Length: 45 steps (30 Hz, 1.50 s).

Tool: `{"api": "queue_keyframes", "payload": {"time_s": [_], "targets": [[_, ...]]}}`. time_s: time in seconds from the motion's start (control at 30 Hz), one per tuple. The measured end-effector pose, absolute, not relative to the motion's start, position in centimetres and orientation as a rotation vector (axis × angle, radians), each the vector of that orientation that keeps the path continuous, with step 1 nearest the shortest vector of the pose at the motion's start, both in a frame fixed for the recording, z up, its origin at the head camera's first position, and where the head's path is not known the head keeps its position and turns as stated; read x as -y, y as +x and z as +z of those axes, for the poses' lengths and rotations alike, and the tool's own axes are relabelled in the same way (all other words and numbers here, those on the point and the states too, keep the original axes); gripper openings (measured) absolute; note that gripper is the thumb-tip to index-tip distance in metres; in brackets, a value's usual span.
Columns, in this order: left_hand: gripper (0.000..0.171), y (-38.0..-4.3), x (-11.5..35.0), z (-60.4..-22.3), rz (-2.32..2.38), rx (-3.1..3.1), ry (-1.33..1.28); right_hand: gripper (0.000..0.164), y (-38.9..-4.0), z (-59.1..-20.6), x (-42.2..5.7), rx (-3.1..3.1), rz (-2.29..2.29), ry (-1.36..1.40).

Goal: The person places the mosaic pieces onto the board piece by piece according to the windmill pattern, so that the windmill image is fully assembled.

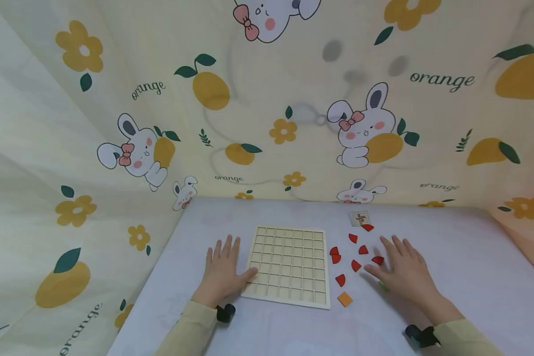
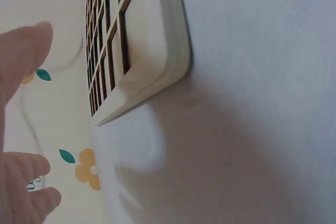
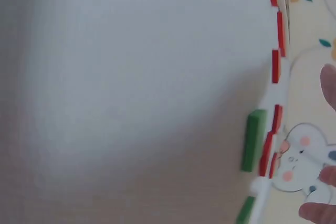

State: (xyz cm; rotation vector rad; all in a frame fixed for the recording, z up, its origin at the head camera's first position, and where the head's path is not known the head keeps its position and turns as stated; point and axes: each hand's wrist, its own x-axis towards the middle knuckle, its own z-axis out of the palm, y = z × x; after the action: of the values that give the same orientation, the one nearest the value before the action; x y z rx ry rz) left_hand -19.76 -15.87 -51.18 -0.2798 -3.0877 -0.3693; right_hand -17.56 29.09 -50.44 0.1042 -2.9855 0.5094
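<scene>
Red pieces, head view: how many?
8 red pieces: one by the card, two touching beside the board, one nearest the orange square, three mid-group, one near the right hand, which may hide more.

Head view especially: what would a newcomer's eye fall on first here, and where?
Probably the backdrop, printed with rabbits and yellow fruit, filling the upper part of the head view. Below it, the pale gridded board lies on the table, with scattered red pieces and an orange square to its right. The left hand is at the board's left edge; the right hand is by the red pieces, on their right side.
</scene>
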Motion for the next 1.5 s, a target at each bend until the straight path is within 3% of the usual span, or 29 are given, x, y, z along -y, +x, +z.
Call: {"api": "queue_keyframes", "payload": {"time_s": [0.33,0.6,0.77,0.97,1.03,1.5], "targets": [[0.108,-19.8,15.3,-51.4,-0.765,3.084,-0.188,0.078,-18.7,-51.4,-30.7,2.988,0.703,0.077],[0.107,-20.0,14.7,-52.0,-1.04,3.092,-0.062,0.068,-18.9,-51.9,-31.5,3.042,0.865,-0.004],[0.095,-20.0,14.6,-51.9,-1.084,3.109,-0.071,0.065,-19.2,-52.4,-32.1,3.092,0.967,-0.077],[0.05,-19.9,14.9,-51.2,-1.256,3.068,-0.105,0.054,-19.6,-52.8,-32.1,3.09,1.009,-0.097],[0.042,-20.0,14.8,-51.2,-1.275,3.051,-0.115,0.053,-19.6,-52.9,-32.0,3.083,1.004,-0.101],[0.043,-20.2,13.7,-51.3,-1.077,3.035,-0.059,0.044,-19.5,-53.1,-31.9,3.034,0.963,-0.105]]}}
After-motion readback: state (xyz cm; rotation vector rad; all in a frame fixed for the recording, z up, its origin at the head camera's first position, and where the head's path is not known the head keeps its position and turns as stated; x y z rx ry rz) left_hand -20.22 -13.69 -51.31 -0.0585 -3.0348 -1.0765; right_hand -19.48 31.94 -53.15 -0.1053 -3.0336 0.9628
